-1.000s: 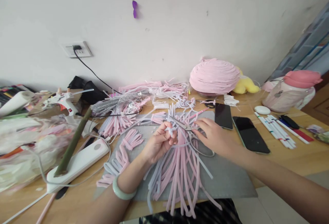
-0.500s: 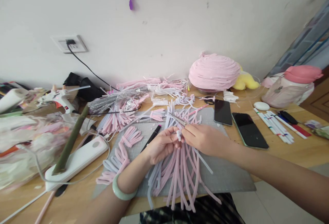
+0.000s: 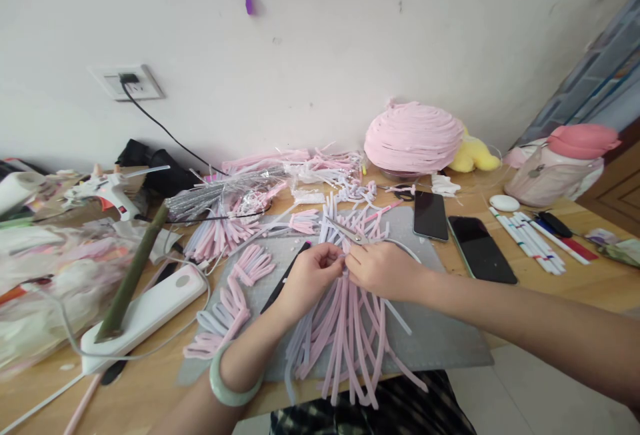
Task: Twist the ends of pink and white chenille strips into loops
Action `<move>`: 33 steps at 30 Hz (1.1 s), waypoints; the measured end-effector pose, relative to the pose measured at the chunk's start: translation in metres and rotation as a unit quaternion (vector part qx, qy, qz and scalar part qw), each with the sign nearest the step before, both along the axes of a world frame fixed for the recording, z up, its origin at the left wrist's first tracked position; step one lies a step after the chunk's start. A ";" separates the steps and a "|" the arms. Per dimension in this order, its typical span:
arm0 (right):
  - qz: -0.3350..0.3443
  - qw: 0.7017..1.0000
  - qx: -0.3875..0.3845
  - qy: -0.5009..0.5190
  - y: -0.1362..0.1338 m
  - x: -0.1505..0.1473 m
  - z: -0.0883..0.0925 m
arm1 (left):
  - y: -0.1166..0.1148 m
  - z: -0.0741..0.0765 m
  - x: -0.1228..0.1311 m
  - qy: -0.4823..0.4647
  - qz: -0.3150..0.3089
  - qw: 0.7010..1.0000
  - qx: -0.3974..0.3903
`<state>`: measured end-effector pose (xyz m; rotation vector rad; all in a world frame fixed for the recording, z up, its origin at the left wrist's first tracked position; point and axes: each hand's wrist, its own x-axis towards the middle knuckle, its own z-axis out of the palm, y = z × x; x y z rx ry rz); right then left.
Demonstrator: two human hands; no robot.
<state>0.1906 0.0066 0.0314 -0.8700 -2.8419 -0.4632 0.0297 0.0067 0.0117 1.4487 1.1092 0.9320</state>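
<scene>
My left hand (image 3: 317, 274) is closed, its thumb and forefinger pinching a pale fuzzy pipe cleaner, mostly hidden by the fingers. Right against it, my right hand (image 3: 373, 267) is curled closed around scissors (image 3: 345, 230), whose blades stick out toward the upper left. From behind the right hand a pale pipe cleaner (image 3: 407, 248) arcs to the right. Below both hands, loose pink and pale blue pipe cleaners (image 3: 354, 342) fan out over the grey cutting mat (image 3: 440, 328) and past its front edge. Folded pipe cleaner bundles (image 3: 253, 265) lie left of my hands.
A black marker (image 3: 283, 282) lies beside my left hand. Further left are a white power strip (image 3: 150, 315), a green stick (image 3: 135, 268) and a glue gun (image 3: 113, 192). Two phones (image 3: 483, 252), several pens (image 3: 530, 242) and a pink-lidded bottle (image 3: 555, 165) stand or lie right. A pink dome (image 3: 414, 136) sits behind.
My hands have come together, and the left has turned so its back faces up more. A pale pipe cleaner now curves out right of my right hand. The view has shifted slightly.
</scene>
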 end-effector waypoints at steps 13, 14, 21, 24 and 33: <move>-0.166 0.480 -0.703 0.497 -0.002 -0.025 0.005 | -0.012 -0.018 -0.002 -0.035 0.124 0.945 0.301; -0.150 0.469 -0.726 0.480 -0.001 -0.024 0.006 | -0.011 -0.018 -0.003 -0.035 0.120 0.945 0.302; -0.096 0.941 -0.173 0.275 0.004 -0.001 -0.002 | 0.003 -0.003 -0.003 -0.143 0.038 0.989 0.013; -0.019 0.996 -0.031 0.086 0.006 0.005 -0.003 | 0.010 -0.003 -0.004 -0.263 -0.017 0.946 -0.188; -0.013 0.882 -0.356 0.308 0.000 -0.002 0.001 | 0.005 0.001 -0.006 -0.285 -0.081 0.934 -0.200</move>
